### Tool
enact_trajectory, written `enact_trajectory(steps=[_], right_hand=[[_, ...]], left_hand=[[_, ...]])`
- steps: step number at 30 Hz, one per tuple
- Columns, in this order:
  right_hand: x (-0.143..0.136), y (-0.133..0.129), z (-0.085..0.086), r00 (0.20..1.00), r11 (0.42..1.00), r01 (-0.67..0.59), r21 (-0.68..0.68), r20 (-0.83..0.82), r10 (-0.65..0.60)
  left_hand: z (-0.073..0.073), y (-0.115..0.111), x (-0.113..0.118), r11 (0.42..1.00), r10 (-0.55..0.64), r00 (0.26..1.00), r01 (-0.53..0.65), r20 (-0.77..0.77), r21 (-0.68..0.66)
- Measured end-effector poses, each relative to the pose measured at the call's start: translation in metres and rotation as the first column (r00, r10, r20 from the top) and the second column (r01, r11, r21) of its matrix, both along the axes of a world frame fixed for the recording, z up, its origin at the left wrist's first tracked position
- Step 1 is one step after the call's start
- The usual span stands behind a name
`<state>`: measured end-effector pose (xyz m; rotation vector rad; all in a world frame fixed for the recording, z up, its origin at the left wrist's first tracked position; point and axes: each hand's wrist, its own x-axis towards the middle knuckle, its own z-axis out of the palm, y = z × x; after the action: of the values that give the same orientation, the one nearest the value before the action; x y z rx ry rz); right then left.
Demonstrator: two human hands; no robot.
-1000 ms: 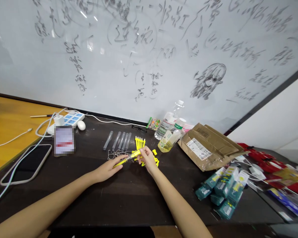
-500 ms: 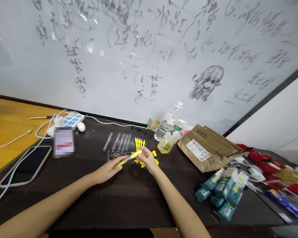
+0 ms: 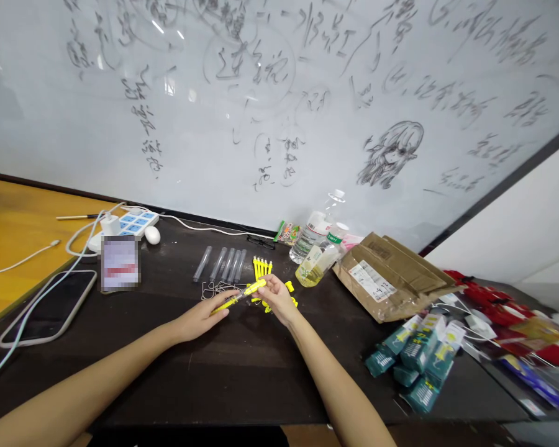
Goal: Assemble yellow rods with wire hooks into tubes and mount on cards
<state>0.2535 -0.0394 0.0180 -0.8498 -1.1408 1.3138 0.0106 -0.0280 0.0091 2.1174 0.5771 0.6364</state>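
My left hand (image 3: pixel 198 320) is closed around the lower end of a slim yellow-and-clear tube-shaped tool (image 3: pixel 227 303), tilted up to the right. My right hand (image 3: pixel 279 300) pinches the yellow piece (image 3: pixel 254 287) at its upper end. Whether the two parts are joined, I cannot tell. Just beyond my hands lie bent metal wire hooks (image 3: pixel 218 289) and several clear tubes (image 3: pixel 223 265) in a row. Several yellow rods (image 3: pixel 263 267) with pale tips lie behind my right hand. Small yellow parts (image 3: pixel 289 286) are scattered around that hand, which partly hides them.
Two bottles (image 3: pixel 313 264) and a cardboard parcel (image 3: pixel 377 282) stand right of centre, with several green boxes (image 3: pixel 423 357) nearer me. At left lie a phone (image 3: pixel 51 310), a power strip (image 3: pixel 137 222) and white cables. A whiteboard (image 3: pixel 190 155) rises behind the dark table (image 3: pixel 242 372).
Both hands keep their grip on the tool and its yellow end. My right fingers have shifted slightly, showing more of the yellow piece. The view has moved a little.
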Motion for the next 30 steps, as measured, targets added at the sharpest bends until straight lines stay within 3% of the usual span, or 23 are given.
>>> enact_trajectory(steps=[8, 30], right_hand=[[-0.0008, 0.0001, -0.0022, 0.994, 1.0, 0.001, -0.013, -0.105, -0.002], [-0.0031, -0.0014, 0.0007, 0.994, 1.0, 0.015, 0.004, -0.107, -0.014]], left_hand=[[0.0005, 0.0005, 0.0008, 1.0, -0.012, 1.0, 0.012, 0.016, 0.004], [0.0015, 0.0005, 0.0001, 1.0, -0.013, 1.0, 0.013, 0.025, 0.003]])
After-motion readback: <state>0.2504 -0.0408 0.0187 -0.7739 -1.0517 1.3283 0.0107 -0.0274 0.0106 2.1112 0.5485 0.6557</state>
